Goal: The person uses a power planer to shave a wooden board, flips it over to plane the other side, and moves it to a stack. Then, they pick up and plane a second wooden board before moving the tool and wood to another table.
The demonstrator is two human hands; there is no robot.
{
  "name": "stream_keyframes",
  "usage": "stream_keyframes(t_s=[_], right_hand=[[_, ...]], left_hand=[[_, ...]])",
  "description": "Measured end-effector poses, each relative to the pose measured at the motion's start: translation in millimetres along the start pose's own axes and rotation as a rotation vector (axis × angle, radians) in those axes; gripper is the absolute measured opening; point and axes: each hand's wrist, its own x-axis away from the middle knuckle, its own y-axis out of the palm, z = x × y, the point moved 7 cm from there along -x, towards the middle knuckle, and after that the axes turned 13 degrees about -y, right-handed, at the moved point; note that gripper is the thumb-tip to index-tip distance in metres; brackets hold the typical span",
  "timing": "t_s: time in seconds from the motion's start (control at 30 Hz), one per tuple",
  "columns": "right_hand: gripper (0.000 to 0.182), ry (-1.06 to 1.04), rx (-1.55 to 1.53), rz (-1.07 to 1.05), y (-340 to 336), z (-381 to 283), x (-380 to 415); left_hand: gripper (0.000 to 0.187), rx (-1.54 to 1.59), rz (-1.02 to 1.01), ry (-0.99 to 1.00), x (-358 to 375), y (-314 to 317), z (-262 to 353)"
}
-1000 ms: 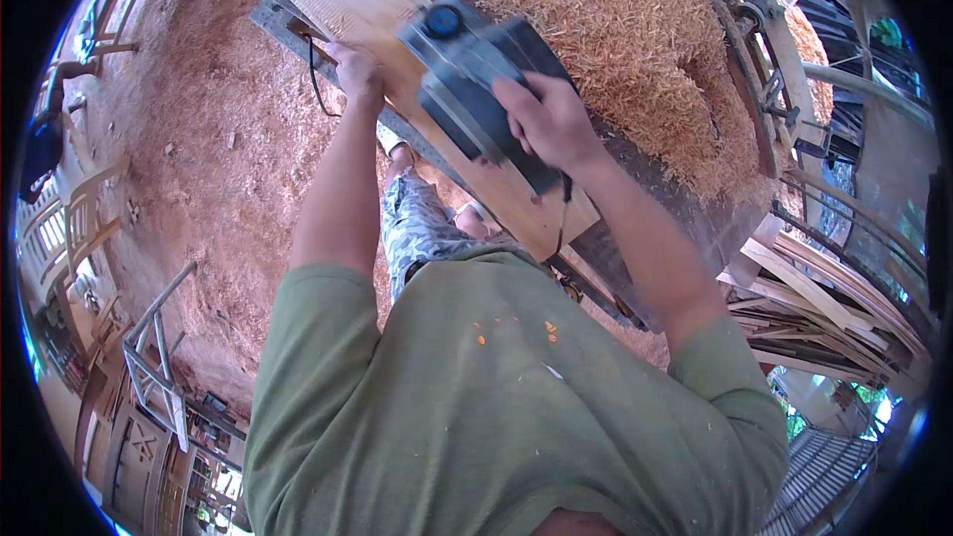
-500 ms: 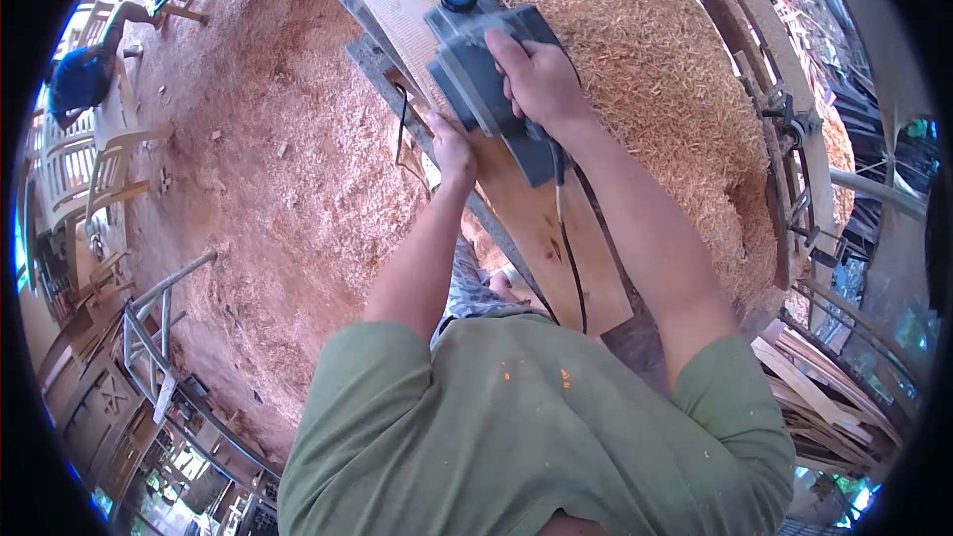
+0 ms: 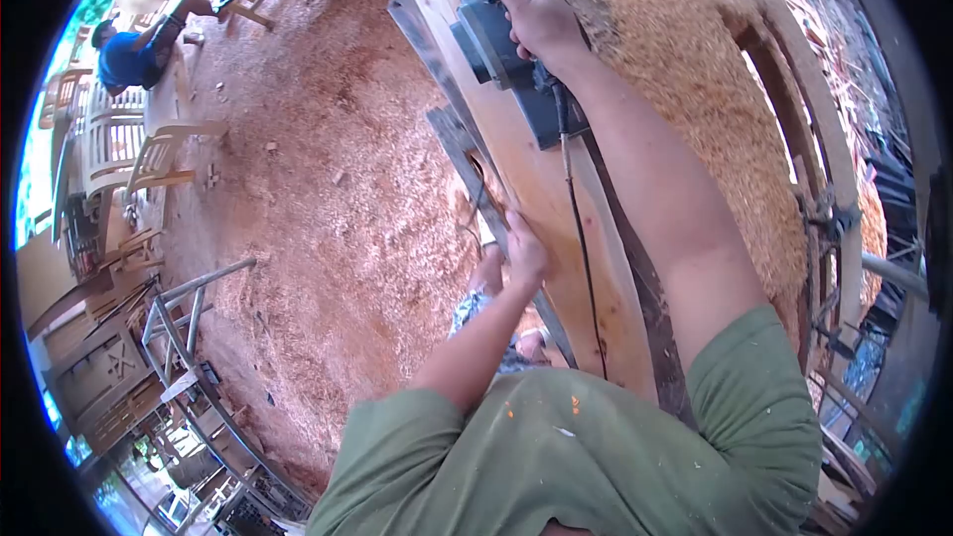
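A long, pale wooden plank lies lengthwise in front of me, running from my body to the top of the view. On its far part sits a dark electric planer with a round black knob at its front. My right hand is closed around the planer's handle, arm stretched out. A power cord trails from the tool back along the plank towards me. Much nearer my body, my left hand grips the plank's left edge; some of its fingers are hidden.
Wood shavings are heaped right of the plank, and more cover the reddish ground at left. A metal frame stands at lower left. Farther off, a person in a blue shirt is beside wooden chairs.
My right hand has pushed the planer farther along the plank, away from my body. The left hand is now well behind the planer on the plank's edge. The camera view has shifted.
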Motion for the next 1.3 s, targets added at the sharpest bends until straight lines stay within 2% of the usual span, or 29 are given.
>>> stream_keyframes(t_s=[0.03, 0.1, 0.17, 0.2, 0.23, 0.3, 0.33, 0.43, 0.5, 0.53, 0.57, 0.63, 0.67, 0.77, 0.8, 0.83, 0.87, 0.9, 0.93, 1.03, 1.1, 1.17, 1.23, 1.3], right_hand=[[0.075, -0.005, 0.023, 0.011, 4, 0, -13], [0.074, -0.007, -0.010, 0.004, 14, -4, -41], [0.065, -0.060, -0.047, 0.021, 24, -13, -66], [0.063, -0.054, -0.069, 0.012, 29, -19, -74], [0.063, -0.054, -0.075, 0.007, 32, -22, -90], [0.071, -0.175, 0.142, -0.035, 40, -29, -127], [0.078, -0.130, 0.140, -0.031, 42, -33, -137], [0.079, -0.080, 0.103, 0.038, 50, -36, -166], [0.078, -0.085, 0.044, 0.025, 60, -37, -186], [0.076, -0.118, 0.073, 0.041, 62, -39, -196], [0.074, -0.152, 0.104, 0.060, 62, -44, -204], [0.070, -0.142, 0.079, 0.042, 67, -50, -216], [0.068, -0.106, 0.061, 0.050, 69, -53, -221], [0.063, -0.055, -0.035, 0.071, 81, -59, -237], [0.061, -0.107, -0.121, 0.042, 87, -52, -256], [0.058, -0.154, -0.203, 0.014, 91, -51, -261], [0.058, -0.147, -0.196, 0.021, 93, -43, -262], [0.058, -0.186, -0.230, 0.030, 93, -46, -259], [0.057, -0.232, -0.258, 0.040, 89, -52, -252], [0.060, -0.153, -0.155, 0.032, 78, -34, -224], [0.055, -0.051, -0.308, 0.030, 68, -23, -180], [0.054, -0.028, -0.291, 0.014, 53, -20, -125], [0.055, -0.007, -0.226, 0.042, 33, -19, -68], [0.056, 0.014, -0.217, -0.023, 18, -9, -18]], left_hand=[[0.068, 0.003, 0.010, 0.007, 4, -3, 9], [0.068, 0.094, -0.078, -0.117, 16, -1, 23], [0.062, 0.079, -0.130, -0.155, 23, 0, 28], [0.071, 0.068, -0.187, -0.194, 25, 2, 29], [0.071, 0.067, -0.179, -0.193, 27, -1, 36], [0.071, -0.122, -0.171, -0.340, 33, -3, 37], [0.071, -0.122, -0.165, -0.345, 32, -3, 37], [0.070, -0.156, -0.144, -0.269, 34, -7, 34], [0.064, -0.141, -0.246, -0.313, 33, -4, 24], [0.067, -0.052, -0.138, -0.190, 32, -4, 31], [0.067, -0.054, -0.133, -0.186, 30, -7, 21], [0.063, 0.067, -0.384, -0.289, 28, -3, -24], [0.063, 0.067, -0.381, -0.285, 31, 1, -44], [0.048, -0.067, 0.135, -0.001, 38, -4, -86], [0.046, 0.079, -0.050, -0.234, 30, -12, -44], [0.046, 0.078, -0.052, -0.233, 25, -13, -30], [0.047, -0.163, -0.076, -0.176, 27, -12, -15], [0.048, -0.397, -0.107, -0.115, 32, -6, -1], [0.050, -0.222, -0.136, -0.095, 36, -6, 26], [0.048, -0.085, -0.151, -0.150, 35, -8, 28], [0.054, -0.430, -0.016, -0.191, 57, -26, 138], [0.042, 0.627, -0.071, -0.347, -6, 24, -136], [0.063, -0.045, -0.155, -0.284, 28, -2, 21], [0.054, -0.041, -0.052, -0.171, -5, -5, -31]])
